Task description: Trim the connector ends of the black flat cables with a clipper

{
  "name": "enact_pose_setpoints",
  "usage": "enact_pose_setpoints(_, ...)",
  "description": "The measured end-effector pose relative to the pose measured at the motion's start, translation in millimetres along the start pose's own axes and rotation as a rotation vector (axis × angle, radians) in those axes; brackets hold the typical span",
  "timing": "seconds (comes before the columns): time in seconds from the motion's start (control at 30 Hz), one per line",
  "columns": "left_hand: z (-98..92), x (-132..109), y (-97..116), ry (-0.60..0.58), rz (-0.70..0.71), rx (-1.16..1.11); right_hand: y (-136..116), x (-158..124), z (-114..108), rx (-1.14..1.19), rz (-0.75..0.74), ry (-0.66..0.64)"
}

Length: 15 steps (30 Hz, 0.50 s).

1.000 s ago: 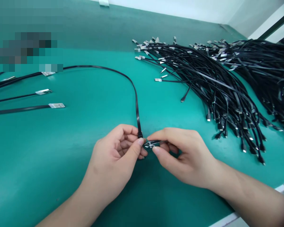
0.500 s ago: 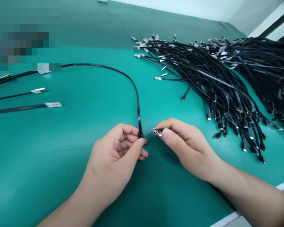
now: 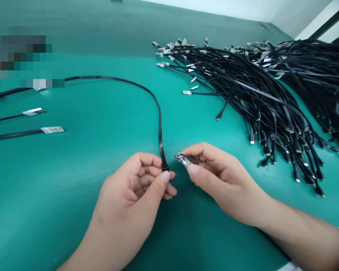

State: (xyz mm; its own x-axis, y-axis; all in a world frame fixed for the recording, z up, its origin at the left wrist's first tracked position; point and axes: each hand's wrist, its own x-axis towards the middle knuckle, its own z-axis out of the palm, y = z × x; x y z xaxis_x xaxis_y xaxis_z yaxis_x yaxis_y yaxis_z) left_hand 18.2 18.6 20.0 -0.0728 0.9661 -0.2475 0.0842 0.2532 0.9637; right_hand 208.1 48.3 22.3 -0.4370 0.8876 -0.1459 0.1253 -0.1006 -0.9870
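**A:** Start wide: what's on the bench right now?

**B:** A teal workbench mat [image 3: 81, 210] fills the view, and over on the right sits a huge heap of black flat cables [image 3: 265, 98], metal plugs fanning out along its edge.

**A:** And on the left?

**B:** Separate black cables with silver plugs [image 3: 52, 130] lie well apart from the heap. One long black cable [image 3: 159, 128] arcs down toward the person.

**A:** Now the hands!

**B:** The left hand [image 3: 130, 192] is curled, thumb and forefinger pinching that cable's black end [image 3: 165, 167]. The right hand [image 3: 223, 180] grips small metal clippers [image 3: 185, 159] between thumb and forefinger, their tip just beside the cable end, not touching it.
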Motion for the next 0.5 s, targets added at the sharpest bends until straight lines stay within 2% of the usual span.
enact_pose_setpoints(0.17, 0.7, -0.1, 0.6, 0.022, 0.033, 0.057, 4.7, 0.8, 5.5, 0.021, -0.024, 0.012)
enact_pose_setpoints(0.5, -0.2, 0.2, -1.8, 0.032, 0.050, 0.064, 2.6, 1.5, 7.6, -0.036, 0.035, -0.026)
